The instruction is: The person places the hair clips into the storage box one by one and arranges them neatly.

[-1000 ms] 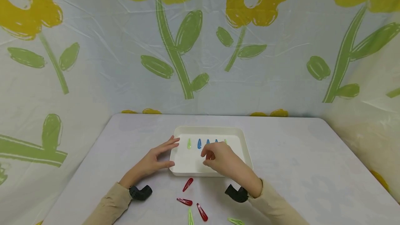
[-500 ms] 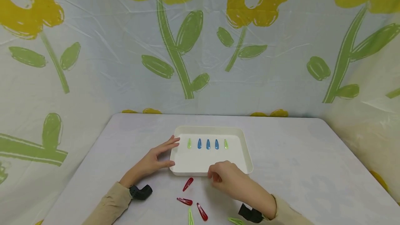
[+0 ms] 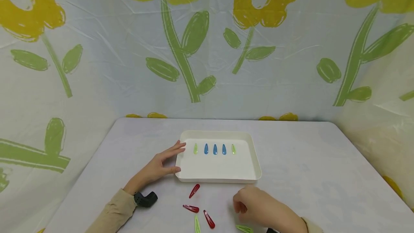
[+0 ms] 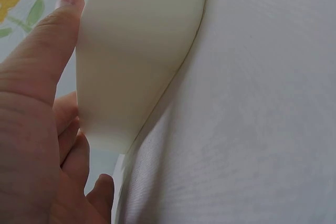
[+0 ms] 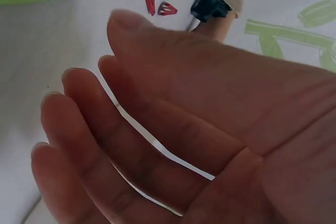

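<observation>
My left hand [image 3: 157,166] rests against the left side of a white tray [image 3: 216,181], its fingers and thumb spread along the rim. In the left wrist view, thumb and fingers touch the tray's outer wall [image 4: 131,51]. Inside the tray lie three blue snap hair clips [image 3: 215,149] in a row, with a green hair clip [image 3: 195,149] at the left end and another green clip [image 3: 233,149] at the right. Over the table in front of the tray, my right hand [image 3: 257,206] hovers near a green hair clip [image 3: 244,228]. Its fingers bend loosely around nothing in the right wrist view.
Three red hair clips, one of them the nearest to the tray [image 3: 194,191], lie scattered on the white table [image 3: 297,161] before it. Another green clip [image 3: 197,224] lies at the bottom edge of the head view. A flower-printed cloth [image 3: 129,82] hangs behind and beside the table.
My right hand has moved from above the tray back toward me and to the right, uncovering the row of clips. The left hand has stayed at the tray's side.
</observation>
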`<control>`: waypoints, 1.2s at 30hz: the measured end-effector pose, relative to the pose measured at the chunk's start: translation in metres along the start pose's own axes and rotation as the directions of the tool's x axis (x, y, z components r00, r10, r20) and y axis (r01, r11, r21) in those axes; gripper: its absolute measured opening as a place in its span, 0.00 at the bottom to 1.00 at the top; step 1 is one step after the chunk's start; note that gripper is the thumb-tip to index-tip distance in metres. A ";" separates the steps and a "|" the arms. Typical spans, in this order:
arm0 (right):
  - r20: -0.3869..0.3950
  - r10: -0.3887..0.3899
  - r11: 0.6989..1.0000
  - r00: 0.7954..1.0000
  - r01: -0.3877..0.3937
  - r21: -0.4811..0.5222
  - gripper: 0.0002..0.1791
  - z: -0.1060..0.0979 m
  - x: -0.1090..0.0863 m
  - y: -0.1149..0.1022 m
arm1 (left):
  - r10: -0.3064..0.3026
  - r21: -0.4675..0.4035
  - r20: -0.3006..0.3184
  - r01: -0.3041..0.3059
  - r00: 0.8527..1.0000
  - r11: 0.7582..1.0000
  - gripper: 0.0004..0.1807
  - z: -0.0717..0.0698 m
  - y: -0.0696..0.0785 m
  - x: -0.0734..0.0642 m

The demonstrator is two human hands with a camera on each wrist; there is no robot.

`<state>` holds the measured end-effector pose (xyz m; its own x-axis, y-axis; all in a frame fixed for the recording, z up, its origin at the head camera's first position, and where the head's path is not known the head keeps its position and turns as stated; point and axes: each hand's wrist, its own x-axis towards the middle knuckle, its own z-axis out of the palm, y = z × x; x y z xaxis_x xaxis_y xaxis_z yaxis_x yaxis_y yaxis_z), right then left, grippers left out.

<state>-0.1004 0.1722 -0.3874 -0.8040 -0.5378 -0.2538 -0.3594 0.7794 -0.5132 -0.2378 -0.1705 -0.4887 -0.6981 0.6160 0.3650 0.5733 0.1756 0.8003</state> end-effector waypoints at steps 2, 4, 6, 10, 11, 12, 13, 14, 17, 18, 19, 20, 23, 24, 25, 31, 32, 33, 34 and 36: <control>0.002 0.013 1.000 1.000 -0.013 0.007 0.16 0.003 -0.005 0.002 | 0.001 0.002 0.000 -0.001 1.000 1.000 0.38 0.000 0.000 0.000; 0.000 0.025 0.999 1.000 -0.025 0.029 0.16 0.006 -0.009 0.004 | -0.003 0.003 -0.001 0.003 1.000 1.000 0.38 0.000 0.000 0.000; 0.000 0.046 0.998 0.999 -0.046 0.045 0.16 0.008 -0.012 0.006 | -0.010 0.005 -0.002 0.010 1.000 1.000 0.38 0.000 0.000 0.000; 0.020 0.119 0.990 0.993 -0.121 0.070 0.15 0.011 -0.014 0.007 | -0.007 0.003 -0.004 0.007 1.000 1.000 0.38 0.001 0.000 0.001; 0.023 0.128 0.989 0.991 -0.130 0.075 0.15 0.012 -0.014 0.008 | -0.002 0.003 -0.007 0.002 1.000 1.000 0.38 0.001 0.000 0.002; 0.025 0.138 0.987 0.990 -0.139 0.078 0.15 0.012 -0.015 0.008 | -0.001 -0.002 -0.008 0.001 1.000 1.000 0.38 0.001 0.000 0.002; 0.028 0.144 0.986 0.989 -0.145 0.085 0.15 0.013 -0.015 0.008 | 0.001 -0.005 -0.009 -0.001 1.000 1.000 0.38 0.001 0.000 0.002; 0.033 0.149 0.984 0.988 -0.151 0.095 0.15 0.014 -0.015 0.008 | 0.002 -0.009 -0.011 -0.002 1.000 1.000 0.38 0.001 0.001 0.002; 0.023 0.135 0.985 0.991 -0.137 0.107 0.15 0.016 -0.015 0.009 | -0.001 -0.008 -0.012 0.001 1.000 1.000 0.37 0.001 0.002 0.001; 0.015 0.132 0.986 0.991 -0.133 0.106 0.15 0.016 -0.016 0.009 | 0.001 -0.009 -0.010 -0.002 1.000 1.000 0.37 0.001 0.002 0.001; 0.010 0.129 0.986 0.992 -0.130 0.109 0.15 0.016 -0.017 0.009 | 0.001 -0.009 -0.010 -0.001 1.000 1.000 0.37 0.000 0.002 0.001; 0.002 0.129 0.985 0.992 -0.128 0.111 0.15 0.017 -0.018 0.010 | 0.002 -0.009 -0.010 -0.002 1.000 1.000 0.37 0.000 0.007 0.001; -0.005 0.140 0.983 0.990 -0.138 0.118 0.14 0.018 -0.020 0.009 | 0.005 -0.004 -0.012 -0.005 1.000 1.000 0.36 0.000 0.011 0.002; -0.005 0.148 0.982 0.989 -0.147 0.117 0.14 0.018 -0.021 0.009 | 0.000 -0.004 -0.013 0.000 1.000 1.000 0.36 0.000 0.011 0.002; -0.002 0.162 0.980 0.987 -0.161 0.119 0.15 0.018 -0.021 0.008 | -0.008 -0.005 -0.011 0.008 1.000 1.000 0.36 0.000 0.012 0.002; 0.033 0.205 0.969 0.978 -0.207 0.134 0.15 0.019 -0.021 0.006 | -0.014 -0.022 -0.002 0.014 1.000 1.000 0.37 -0.001 0.005 0.000; 0.047 0.207 0.966 0.977 -0.212 0.148 0.15 0.019 -0.021 0.005 | -0.015 -0.025 -0.003 0.015 1.000 1.000 0.37 -0.001 0.005 0.000; 0.059 0.207 0.964 0.976 -0.214 0.158 0.15 0.019 -0.020 0.005 | -0.012 -0.019 -0.005 0.012 1.000 1.000 0.37 0.000 0.005 0.000; 0.073 0.209 0.960 0.975 -0.218 0.174 0.15 0.019 -0.020 0.004 | -0.008 -0.009 -0.007 0.008 1.000 1.000 0.37 0.000 0.005 0.000; 0.095 0.199 0.956 0.975 -0.215 0.198 0.15 0.019 -0.019 0.004 | -0.007 0.003 -0.013 0.007 1.000 1.000 0.37 0.000 0.007 0.000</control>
<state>-0.0779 0.1794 -0.4000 -0.8110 -0.3996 -0.4273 -0.0772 0.7971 -0.5989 -0.2337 -0.1693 -0.4828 -0.7074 0.6050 0.3655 0.5697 0.1819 0.8014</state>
